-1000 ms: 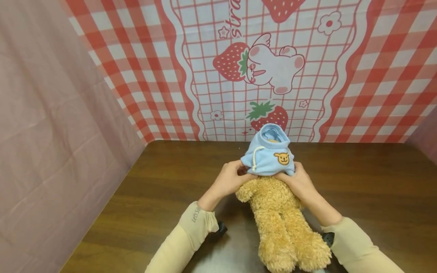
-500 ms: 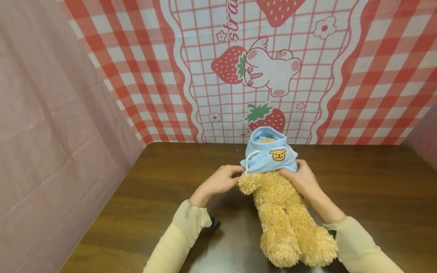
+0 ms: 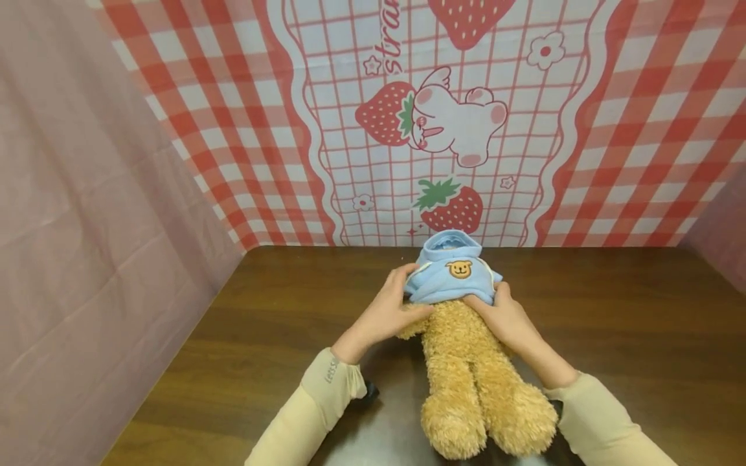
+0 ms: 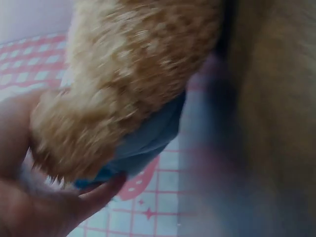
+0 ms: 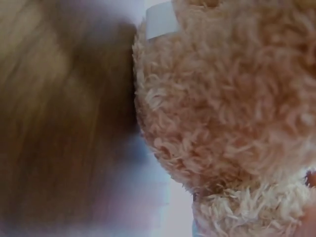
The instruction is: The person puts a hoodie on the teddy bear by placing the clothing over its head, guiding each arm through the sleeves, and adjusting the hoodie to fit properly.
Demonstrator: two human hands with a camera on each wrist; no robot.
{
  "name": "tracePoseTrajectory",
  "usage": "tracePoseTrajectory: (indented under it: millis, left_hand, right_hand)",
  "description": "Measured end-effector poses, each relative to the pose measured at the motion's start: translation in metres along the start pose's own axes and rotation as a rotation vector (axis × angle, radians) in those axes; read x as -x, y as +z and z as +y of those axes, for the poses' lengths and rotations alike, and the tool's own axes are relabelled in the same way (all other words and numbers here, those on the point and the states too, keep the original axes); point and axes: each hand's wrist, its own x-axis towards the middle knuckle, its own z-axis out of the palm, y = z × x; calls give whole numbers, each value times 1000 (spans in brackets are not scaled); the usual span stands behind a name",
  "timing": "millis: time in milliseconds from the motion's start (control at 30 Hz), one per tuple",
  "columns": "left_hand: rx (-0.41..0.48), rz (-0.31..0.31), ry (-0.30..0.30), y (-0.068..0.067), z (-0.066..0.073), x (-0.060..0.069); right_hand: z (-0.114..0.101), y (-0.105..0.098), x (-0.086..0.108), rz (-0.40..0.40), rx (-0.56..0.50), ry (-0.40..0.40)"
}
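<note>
- Teddy bear [image 3: 457,343], golden curly plush, lying lengthwise on the surface, feet toward the viewer, head end near the backdrop.
- Light-blue drawstring top [image 3: 445,287], pulled over the head end of the bear; neck opening facing up and away, with a little golden fur inside; hem across the upper chest.
- Animal-face patch [image 3: 459,269], tan with brown outline, centred on the front of the top.
- Pale drawcord [image 3: 422,266], at the side of the top near the left hand.
- Left hand [image 3: 384,310], thumb and fingers parted around the plush arm [image 4: 74,133] and the near edge of the top, fingertips touching the cloth; firm hold or light touch, impossible to tell.
- Right hand [image 3: 507,318], gripping the top at the opposite side, thumb at the hem; fingers partly hidden.
- White tag [image 5: 162,20], attached to the plush, seen in the right wrist view.
- Cream sleeves [image 3: 309,414], pair, dark lettering on the left cuff.
- Black device [image 3: 370,391], just beside the left cuff.
- Surface [image 3: 274,323], dark brown wood grain.
- Backdrop [image 3: 402,175], red-and-white gingham cloth, printed with strawberries, flowers and a sideways white cartoon animal.
- Pink curtain [image 3: 105,246], hanging along the left.
</note>
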Motion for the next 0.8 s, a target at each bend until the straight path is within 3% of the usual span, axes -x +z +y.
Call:
tracePoseTrajectory:
  millis: [133,200,300,433,600,800]
  left_hand:
    - [-5,126,-7,9,-4,1]
    - [-49,145,-1,12,-7,0]
    - [-75,100,-2,15,-9,-1]
    - [-77,3,-7,17,-8,-2]
    - [-60,-37,-16,19,-5,0]
    - [-68,45,3,26,-1,1]
  right_hand:
    - [3,4,1,97,-4,-36]
    - [4,7,0,171,-28,-66]
    - [5,9,-2,260,-59,-134]
    - [6,11,-4,316,-66,-267]
    - [9,12,-7,326,-59,-432]
    - [9,16,-7,255,-77,-549]
